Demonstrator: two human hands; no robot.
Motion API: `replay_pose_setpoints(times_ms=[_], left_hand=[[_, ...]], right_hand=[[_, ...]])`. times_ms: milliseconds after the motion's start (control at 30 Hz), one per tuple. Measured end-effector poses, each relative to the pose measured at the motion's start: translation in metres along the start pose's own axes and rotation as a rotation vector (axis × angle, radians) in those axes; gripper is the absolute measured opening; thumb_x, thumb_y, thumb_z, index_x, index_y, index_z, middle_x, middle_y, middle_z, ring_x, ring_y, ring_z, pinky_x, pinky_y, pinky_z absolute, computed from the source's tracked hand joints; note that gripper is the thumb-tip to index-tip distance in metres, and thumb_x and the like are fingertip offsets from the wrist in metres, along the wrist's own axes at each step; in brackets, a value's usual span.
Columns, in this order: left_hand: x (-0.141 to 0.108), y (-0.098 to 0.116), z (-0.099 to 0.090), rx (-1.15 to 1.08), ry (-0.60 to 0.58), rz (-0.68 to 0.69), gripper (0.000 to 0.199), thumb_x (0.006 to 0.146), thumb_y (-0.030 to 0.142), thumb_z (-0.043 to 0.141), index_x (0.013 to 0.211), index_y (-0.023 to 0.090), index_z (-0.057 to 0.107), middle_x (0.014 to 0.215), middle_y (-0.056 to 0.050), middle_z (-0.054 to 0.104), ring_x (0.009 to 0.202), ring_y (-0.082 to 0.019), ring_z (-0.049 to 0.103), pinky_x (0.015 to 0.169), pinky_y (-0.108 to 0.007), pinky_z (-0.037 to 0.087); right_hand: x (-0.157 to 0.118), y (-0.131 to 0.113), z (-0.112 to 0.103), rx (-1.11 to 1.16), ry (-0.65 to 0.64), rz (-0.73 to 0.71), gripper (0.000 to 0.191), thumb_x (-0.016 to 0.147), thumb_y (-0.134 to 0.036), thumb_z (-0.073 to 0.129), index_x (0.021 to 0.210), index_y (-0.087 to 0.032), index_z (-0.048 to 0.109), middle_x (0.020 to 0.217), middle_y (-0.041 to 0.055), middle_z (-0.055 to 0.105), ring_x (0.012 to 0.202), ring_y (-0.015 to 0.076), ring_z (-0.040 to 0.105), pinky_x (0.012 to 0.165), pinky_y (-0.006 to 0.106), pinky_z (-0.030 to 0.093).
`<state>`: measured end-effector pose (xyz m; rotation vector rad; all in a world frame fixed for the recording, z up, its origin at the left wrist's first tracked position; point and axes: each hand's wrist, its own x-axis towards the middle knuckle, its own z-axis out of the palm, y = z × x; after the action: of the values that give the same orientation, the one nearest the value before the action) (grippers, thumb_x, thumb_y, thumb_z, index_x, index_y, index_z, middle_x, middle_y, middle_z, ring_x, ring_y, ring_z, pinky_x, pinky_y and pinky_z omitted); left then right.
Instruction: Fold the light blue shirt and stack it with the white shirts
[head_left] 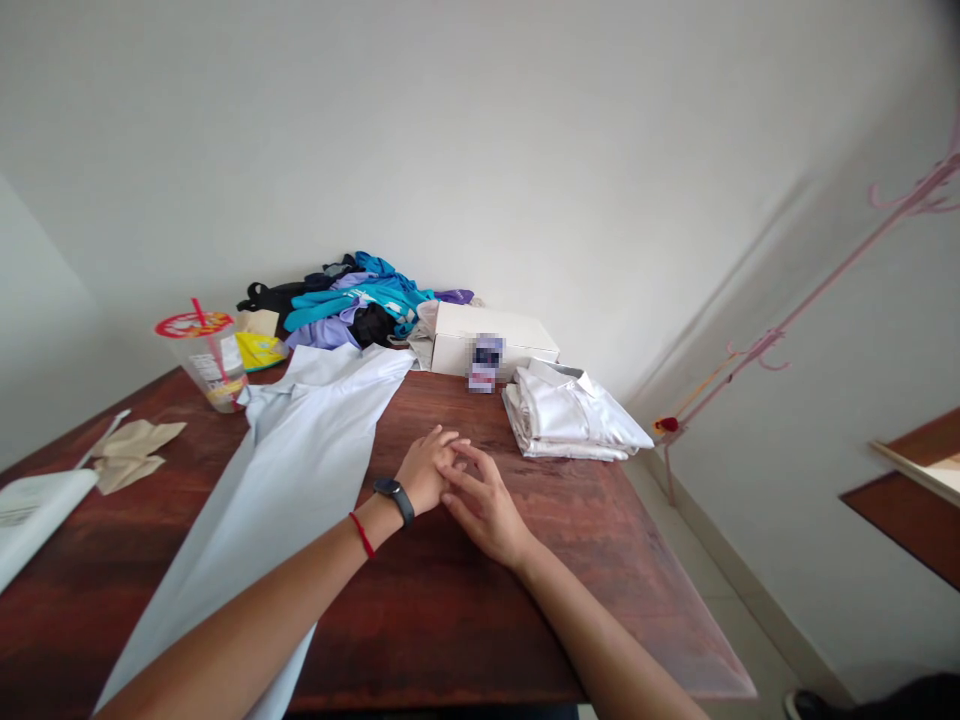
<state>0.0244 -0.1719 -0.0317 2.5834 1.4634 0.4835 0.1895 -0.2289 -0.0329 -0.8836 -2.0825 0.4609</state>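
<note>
My left hand (427, 470), with a black watch (394, 500) and a red string bracelet (362, 537) on the wrist, is over the middle of the table. My right hand (486, 505) meets it there, its fingertips resting on the left hand's fingers. Both hands have their fingers apart and hold nothing. Left of them, partly under my left forearm, a pale garment (300, 480) lies stretched lengthwise down the table. To the far right of my hands sits a neat stack of folded white shirts (574, 415), a collar showing on top.
Behind stand a white box (487, 335) and a heap of blue, purple and black clothes (375, 300). A plastic cup (210, 360) with a red straw, a yellow packet (260, 350), brown paper (135, 455) and a white package (45, 505) lie left. A pink coat stand (817, 300) leans right.
</note>
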Motion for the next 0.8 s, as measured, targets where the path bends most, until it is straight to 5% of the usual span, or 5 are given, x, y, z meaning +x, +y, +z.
replay_pose_setpoints(times_ms=[233,400,500,633,800], left_hand=[[0.004,-0.011,-0.012,-0.196,0.102,-0.04,0.033,0.093,0.018,0.058,0.124,0.018,0.067,0.131,-0.009,0.067,0.126,-0.025,0.06,0.114,-0.041,0.044],[0.014,0.007,-0.048,-0.452,0.406,-0.063,0.029,0.097,0.015,0.047,0.121,0.019,0.063,0.122,-0.009,0.071,0.116,-0.021,0.066,0.104,-0.037,0.051],[0.015,0.035,-0.081,-0.725,0.54,0.049,0.023,0.101,0.022,0.048,0.119,0.018,0.061,0.112,-0.008,0.073,0.107,-0.02,0.069,0.093,-0.034,0.056],[-0.005,0.073,-0.126,-0.848,0.575,0.216,0.021,0.102,0.025,0.051,0.118,0.018,0.062,0.102,-0.006,0.074,0.096,-0.017,0.071,0.087,-0.028,0.056],[-0.05,0.104,-0.163,-0.842,0.461,0.417,0.02,0.099,0.018,0.054,0.116,0.019,0.064,0.095,-0.003,0.074,0.09,-0.015,0.07,0.086,-0.026,0.055]], right_hand=[[0.0,-0.03,0.007,0.227,-0.094,-0.017,0.035,0.1,-0.026,0.055,0.134,-0.029,0.063,0.148,0.008,0.055,0.149,0.0282,0.033,0.123,0.056,0.022],[0.016,-0.042,0.023,0.725,0.301,0.419,0.032,0.086,-0.044,0.075,0.111,-0.025,0.066,0.121,0.0089,0.067,0.116,0.0262,0.062,0.105,0.044,0.049],[0.032,-0.06,0.032,1.116,0.171,0.572,0.057,0.079,-0.057,0.078,0.121,-0.021,0.063,0.125,0.0121,0.067,0.117,0.0292,0.063,0.101,0.046,0.051],[0.044,-0.099,0.034,1.331,0.038,0.373,0.078,0.071,-0.062,0.082,0.132,-0.018,0.061,0.132,0.0155,0.065,0.127,0.0331,0.058,0.11,0.05,0.044],[0.042,-0.144,0.016,1.154,-0.108,0.146,0.079,0.071,-0.066,0.081,0.137,-0.027,0.061,0.138,0.0094,0.063,0.129,0.0328,0.056,0.113,0.051,0.041]])
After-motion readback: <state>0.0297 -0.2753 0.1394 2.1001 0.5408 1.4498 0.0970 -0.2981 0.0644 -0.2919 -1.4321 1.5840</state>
